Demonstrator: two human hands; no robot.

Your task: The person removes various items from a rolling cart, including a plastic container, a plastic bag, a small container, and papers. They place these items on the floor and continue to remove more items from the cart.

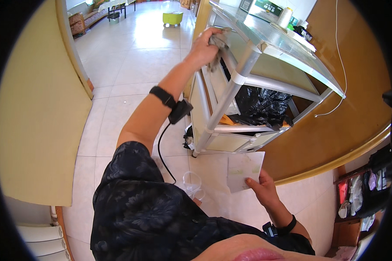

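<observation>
My left hand [204, 49] is closed around a crumpled grey cloth [219, 40], held against the upper side frame of a metal-framed cabinet [222, 101]. Lower down, my right hand [264, 189] grips a flat, pale rectangular panel [245, 171] by its lower right edge, thumb on top. Faint greenish and brownish marks show on the panel. On an open shelf of the cabinet lies a black plastic bag [263, 104], with something orange beside it. The cabinet's glass top [248, 23] carries a thread cone [285, 18] and a green-and-white box [264, 9].
A yellowish door panel [36, 107] stands at the left, a brown one [352, 65] at the right. A white cord [341, 58] hangs by the cabinet. Clear plastic loops [192, 182] lie on the tiled floor. A lime stool [172, 18] stands far back; a filled rack [356, 195] is at the lower right.
</observation>
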